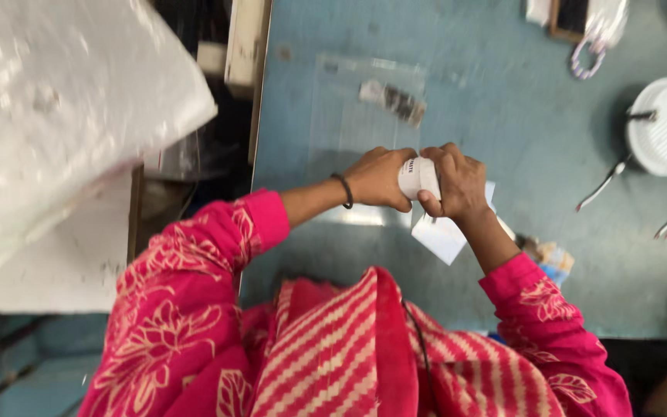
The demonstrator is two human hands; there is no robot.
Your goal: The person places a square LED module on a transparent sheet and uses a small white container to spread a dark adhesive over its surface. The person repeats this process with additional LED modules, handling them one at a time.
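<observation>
Blue table (503, 139), both hands (418, 181) around white roll (417, 174) mid-surface

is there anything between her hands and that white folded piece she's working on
Nothing visible. Both the left hand and the right hand already grip the white folded piece directly, above the blue table. A clear plastic bag lies beyond, apart.

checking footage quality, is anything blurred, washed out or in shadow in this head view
Head view: the white plastic-wrapped bundle at upper left is overexposed and soft; both hands, left hand and right hand, are slightly motion-blurred around the white roll; the clear plastic bag shows faint glare; the bottom right corner lies in shadow.
</observation>
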